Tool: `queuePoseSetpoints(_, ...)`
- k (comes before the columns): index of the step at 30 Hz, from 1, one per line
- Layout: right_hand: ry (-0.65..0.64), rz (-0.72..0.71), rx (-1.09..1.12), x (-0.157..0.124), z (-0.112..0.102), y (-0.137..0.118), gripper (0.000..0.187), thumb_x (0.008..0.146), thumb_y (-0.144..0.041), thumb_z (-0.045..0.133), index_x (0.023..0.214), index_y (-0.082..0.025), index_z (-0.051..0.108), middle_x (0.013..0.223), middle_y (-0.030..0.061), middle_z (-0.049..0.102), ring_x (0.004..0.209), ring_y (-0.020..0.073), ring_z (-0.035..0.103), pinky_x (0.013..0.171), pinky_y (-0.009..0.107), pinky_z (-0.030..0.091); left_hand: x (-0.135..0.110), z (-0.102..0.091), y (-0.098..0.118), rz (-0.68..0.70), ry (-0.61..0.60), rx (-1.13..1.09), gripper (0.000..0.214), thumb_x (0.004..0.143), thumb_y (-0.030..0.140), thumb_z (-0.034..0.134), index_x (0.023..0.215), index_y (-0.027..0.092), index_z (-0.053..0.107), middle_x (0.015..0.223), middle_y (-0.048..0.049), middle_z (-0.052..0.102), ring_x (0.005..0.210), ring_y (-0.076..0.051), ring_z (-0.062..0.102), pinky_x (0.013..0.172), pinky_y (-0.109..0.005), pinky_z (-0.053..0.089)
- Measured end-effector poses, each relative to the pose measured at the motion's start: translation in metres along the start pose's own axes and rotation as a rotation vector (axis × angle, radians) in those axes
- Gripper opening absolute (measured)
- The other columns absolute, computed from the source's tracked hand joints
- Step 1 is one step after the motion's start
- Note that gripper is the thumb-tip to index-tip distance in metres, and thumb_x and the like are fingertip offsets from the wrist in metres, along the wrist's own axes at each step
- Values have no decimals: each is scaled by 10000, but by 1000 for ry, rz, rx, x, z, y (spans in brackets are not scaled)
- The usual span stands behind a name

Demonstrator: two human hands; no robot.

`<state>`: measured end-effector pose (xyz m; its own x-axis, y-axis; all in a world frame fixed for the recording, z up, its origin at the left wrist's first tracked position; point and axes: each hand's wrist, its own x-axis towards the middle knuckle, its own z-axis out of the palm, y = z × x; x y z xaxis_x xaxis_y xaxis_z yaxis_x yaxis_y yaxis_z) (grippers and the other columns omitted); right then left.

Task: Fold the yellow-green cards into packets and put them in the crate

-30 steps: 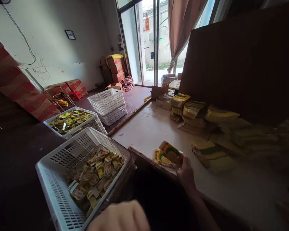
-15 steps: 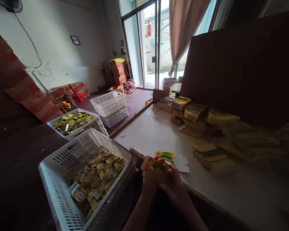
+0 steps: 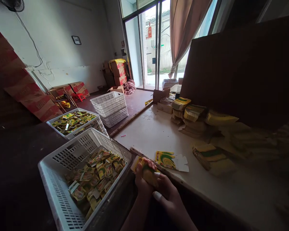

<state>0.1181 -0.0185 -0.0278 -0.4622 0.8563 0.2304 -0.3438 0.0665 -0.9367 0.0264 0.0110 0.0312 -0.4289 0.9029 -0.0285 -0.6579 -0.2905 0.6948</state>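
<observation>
A small yellow and green carton is in my left hand, whose fingers wrap around it over the table's near edge. My right hand, with white covers on the thumb and a fingertip, closes about the carton's lower end. Its index fingertip touches the carton, and its other fingers are partly hidden. Just beyond the hands, a flat yellow and green carton blank lies on the table with its white flaps spread to the right. Left of my hands stands a white plastic crate with many small yellow cartons inside.
Stacks of flat yellow carton blanks sit along the right of the table, and a loose bundle lies nearer. Another filled crate and stacked white crates stand on the floor. Red boxes lean at left.
Both hands have moved slightly left and down with the carton, uncovering more of the flat blank. The right thumb has come into view, and the right hand has shifted toward the carton's lower end.
</observation>
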Motion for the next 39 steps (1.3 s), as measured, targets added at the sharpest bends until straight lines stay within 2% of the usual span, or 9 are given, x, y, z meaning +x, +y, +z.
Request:
queuePoseSetpoints(4,38,63,-187,3,0,3,588,792,-406,544,1280,-84,475,1327,221,517,1223,283,542,973,396,491,-1,-1,-5,-3,207,20,719,297,583,898,717,138,519,623,11,432,576,-87,410,567,-217,426)
queuePoseSetpoints(10,236,-29,-183,9,-15,2,468,805,-459,564,1112,-106,589,973,149,669,883,259,657,761,348,542,-9,3,-12,-121,155,30,938,210,728,817,939,161,653,782,-19,593,729,-135,551,691,-231,492)
queuePoseSetpoints(15,281,-63,25,8,-35,-7,484,819,-548,635,1070,-135,620,1043,148,680,991,272,659,865,359,529,-8,0,-19,-148,-132,196,577,574,591,833,851,109,679,850,-66,662,737,-134,586,728,-256,483)
queuePoseSetpoints(22,444,-137,-164,5,-35,-8,375,809,-499,647,802,-126,688,782,103,673,768,229,664,694,284,541,-7,-16,-30,-8,21,364,588,559,582,832,600,71,544,553,7,497,547,-50,428,550,-175,371)
queuePoseSetpoints(25,507,-241,-323,7,-41,-8,336,840,-464,614,800,-146,716,753,85,672,712,212,664,636,265,531,-8,-17,-30,-39,-41,391,580,582,595,819,722,73,606,678,-28,583,639,-88,518,629,-198,438)
queuePoseSetpoints(28,624,-482,-710,8,-58,-13,290,904,-383,556,801,-170,724,754,66,668,663,182,649,564,252,496,-9,-16,-22,197,-78,502,584,708,551,768,1083,130,620,1090,-94,642,994,-174,607,875,-259,480)
queuePoseSetpoints(33,554,-816,-1246,4,-81,-23,284,988,-243,441,838,-225,681,778,-4,666,738,179,604,856,384,410,-12,-12,7,645,-468,1021,339,856,301,669,1173,188,630,1246,-123,575,1185,-223,539,1036,-348,412)
queuePoseSetpoints(37,323,-861,-1248,-1,-72,-27,198,964,-213,480,838,-238,630,764,-48,653,780,161,607,1087,377,234,-9,-14,12,357,-751,1330,945,516,274,897,1376,151,527,1343,-195,510,1249,-371,478,1063,-511,371)
queuePoseSetpoints(39,276,-905,-1218,-3,-64,-26,194,937,-148,480,837,-255,607,756,-63,652,828,159,614,1147,351,175,-5,-17,7,163,-805,1410,978,518,229,868,1414,140,484,1317,-204,533,1204,-391,514,1030,-517,395)
